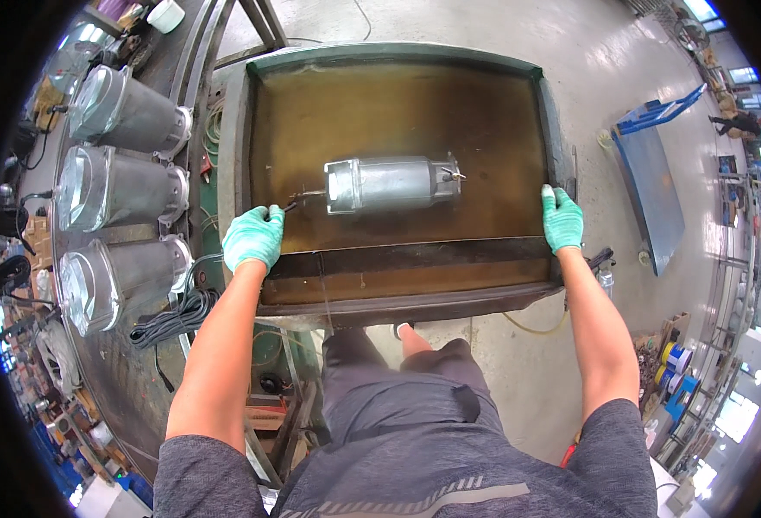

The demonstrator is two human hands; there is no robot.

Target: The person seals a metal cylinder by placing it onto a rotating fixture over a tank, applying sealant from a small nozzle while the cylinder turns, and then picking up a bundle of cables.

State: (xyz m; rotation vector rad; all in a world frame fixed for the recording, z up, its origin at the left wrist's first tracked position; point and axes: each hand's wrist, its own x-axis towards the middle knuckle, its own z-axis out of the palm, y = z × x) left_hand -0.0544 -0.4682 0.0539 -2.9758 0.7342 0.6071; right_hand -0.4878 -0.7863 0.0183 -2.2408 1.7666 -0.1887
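A silver cylindrical motor-like housing (393,183) lies on its side in a green-rimmed metal tank (397,53) with a brownish interior. Whether liquid covers the housing, I cannot tell. My left hand (254,237), in a green and white glove, is closed over the tank's left rim. A black cable (290,207) shows beside its fingertips and leads towards the housing's left end; under the palm its course is hidden. On the opposite rim, my right hand (562,219), gloved alike, has its fingers bent over the edge. Both forearms are stretched forward.
Three similar silver housings (126,188) with plastic-covered ends line a bench at left. A coiled black cable (173,318) lies near them. A blue flatbed trolley (652,190) stands on the floor at right. A bar (415,243) crosses the tank's near part.
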